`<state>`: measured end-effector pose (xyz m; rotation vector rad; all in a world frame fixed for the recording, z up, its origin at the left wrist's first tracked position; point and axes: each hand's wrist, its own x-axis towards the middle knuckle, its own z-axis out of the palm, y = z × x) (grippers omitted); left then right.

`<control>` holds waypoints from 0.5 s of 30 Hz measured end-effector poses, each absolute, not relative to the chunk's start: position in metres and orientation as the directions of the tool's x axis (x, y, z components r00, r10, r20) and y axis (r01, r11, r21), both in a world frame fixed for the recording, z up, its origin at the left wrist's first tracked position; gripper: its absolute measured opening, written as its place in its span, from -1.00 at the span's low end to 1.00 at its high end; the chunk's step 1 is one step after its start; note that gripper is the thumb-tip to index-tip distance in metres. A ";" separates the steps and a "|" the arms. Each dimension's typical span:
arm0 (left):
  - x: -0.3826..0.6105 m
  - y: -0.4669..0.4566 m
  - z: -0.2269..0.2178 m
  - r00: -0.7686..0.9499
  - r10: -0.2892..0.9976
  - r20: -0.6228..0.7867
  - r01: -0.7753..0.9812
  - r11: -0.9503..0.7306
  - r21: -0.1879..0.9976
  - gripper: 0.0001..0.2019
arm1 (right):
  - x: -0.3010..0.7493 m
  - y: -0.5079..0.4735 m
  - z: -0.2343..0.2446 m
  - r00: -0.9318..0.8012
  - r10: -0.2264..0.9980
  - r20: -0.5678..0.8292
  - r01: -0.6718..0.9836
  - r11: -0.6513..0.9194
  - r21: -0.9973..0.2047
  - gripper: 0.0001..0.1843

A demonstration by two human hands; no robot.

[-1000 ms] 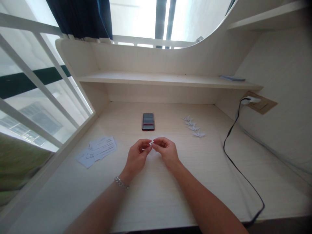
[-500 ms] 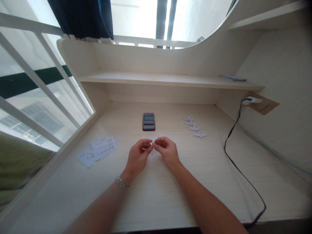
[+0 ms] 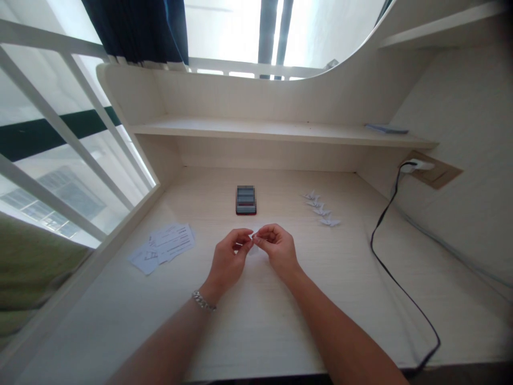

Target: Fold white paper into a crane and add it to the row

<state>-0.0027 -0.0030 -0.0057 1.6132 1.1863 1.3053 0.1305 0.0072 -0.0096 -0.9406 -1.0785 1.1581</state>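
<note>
Over the middle of the desk (image 3: 256, 321), my left hand (image 3: 229, 255) and my right hand (image 3: 279, 247) meet at the fingertips. Both are closed in a pinch on a small piece of white paper (image 3: 251, 235), mostly covered by the fingers. Its folded shape is too small to make out. Just beyond the hands lies a phone (image 3: 246, 200) with its blurred screen facing up. Several small white paper cranes (image 3: 320, 208) stand in a slanting row to the right of the phone. Printed paper sheets (image 3: 172, 243) lie overlapping on the left.
A black cable (image 3: 377, 251) runs from a white charger (image 3: 412, 164) in the wall socket down to the desk's front right edge. A shelf (image 3: 280, 131) spans the back, with a thin bluish booklet (image 3: 387, 129) on it. White railing bars (image 3: 80, 139) border the left side.
The whole view has shifted very slightly, so everything sits a little further right. Both hands keep their pinch on the paper, with only tiny finger movement.
</note>
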 end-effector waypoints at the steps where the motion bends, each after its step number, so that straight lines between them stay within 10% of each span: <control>1: -0.003 -0.003 -0.005 0.059 0.952 0.300 0.208 -0.306 0.929 -0.79 | 0.131 0.007 -0.010 0.057 0.985 0.160 -0.227 0.169 -0.959 -0.78; 15: -0.001 -0.004 -0.006 0.129 0.959 0.253 0.143 -0.270 0.952 -0.78 | 0.132 0.005 -0.003 0.045 0.983 0.179 -0.161 0.184 -0.970 -0.82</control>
